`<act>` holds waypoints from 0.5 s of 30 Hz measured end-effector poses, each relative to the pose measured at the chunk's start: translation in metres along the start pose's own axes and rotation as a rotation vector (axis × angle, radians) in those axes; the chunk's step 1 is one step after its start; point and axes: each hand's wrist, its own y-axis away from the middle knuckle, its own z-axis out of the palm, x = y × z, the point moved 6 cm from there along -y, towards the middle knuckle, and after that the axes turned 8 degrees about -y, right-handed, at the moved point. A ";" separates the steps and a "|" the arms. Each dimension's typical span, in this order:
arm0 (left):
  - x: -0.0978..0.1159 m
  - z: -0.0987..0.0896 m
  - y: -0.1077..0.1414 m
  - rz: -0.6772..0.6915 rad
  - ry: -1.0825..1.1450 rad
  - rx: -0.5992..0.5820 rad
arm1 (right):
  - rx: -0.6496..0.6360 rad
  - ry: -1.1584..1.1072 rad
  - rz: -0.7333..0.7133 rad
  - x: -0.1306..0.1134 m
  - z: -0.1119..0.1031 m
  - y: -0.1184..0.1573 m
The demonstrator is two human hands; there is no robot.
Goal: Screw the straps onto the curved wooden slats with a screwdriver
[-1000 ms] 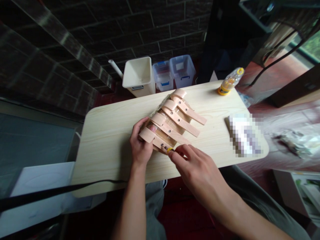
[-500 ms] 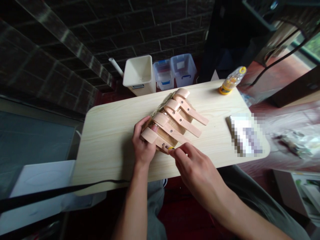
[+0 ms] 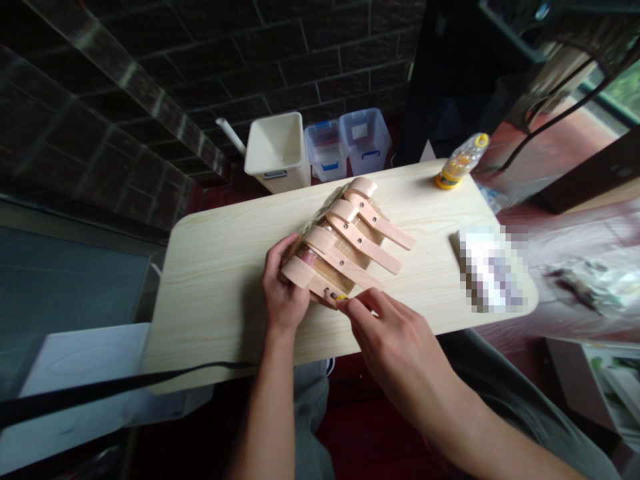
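A pale wooden piece with several curved arms [image 3: 367,247] lies tilted across the light wood table [image 3: 215,293]; dark bolt heads show on the arms, and clear panels sit between them. My left hand [image 3: 285,287] grips its near-left end, fingers wrapped around the edge and partly hidden beneath it. At the lower end of the nearest arm, my right hand [image 3: 383,327] pinches a small yellow-handled tool [image 3: 342,299], probably a screwdriver. Its dark tip is at the bolt holes [image 3: 330,293] on that arm. Most of the handle is covered by my fingers.
A clear bottle-shaped container with yellow ends [image 3: 460,163] stands at the table's far right corner. Below it lies a blurred-out flat item [image 3: 490,270]. Beyond the far edge are a cream bin [image 3: 257,150] and two clear plastic tubs [image 3: 367,137]. A black strap [image 3: 175,370] crosses the lower left.
The view shifts very slightly. Both hands keep their grips, and the yellow-handled tool stays at the nearest arm, with only a small change in the right hand's fingers.
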 end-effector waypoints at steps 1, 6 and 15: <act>0.000 0.000 0.000 0.003 -0.001 -0.002 | 0.012 0.007 -0.006 0.000 -0.004 0.000; -0.002 -0.001 -0.002 -0.020 -0.015 -0.006 | 0.048 -0.029 0.033 0.015 -0.022 -0.002; 0.002 -0.001 -0.001 -0.010 -0.040 -0.006 | 0.082 -0.099 0.112 0.043 -0.022 -0.007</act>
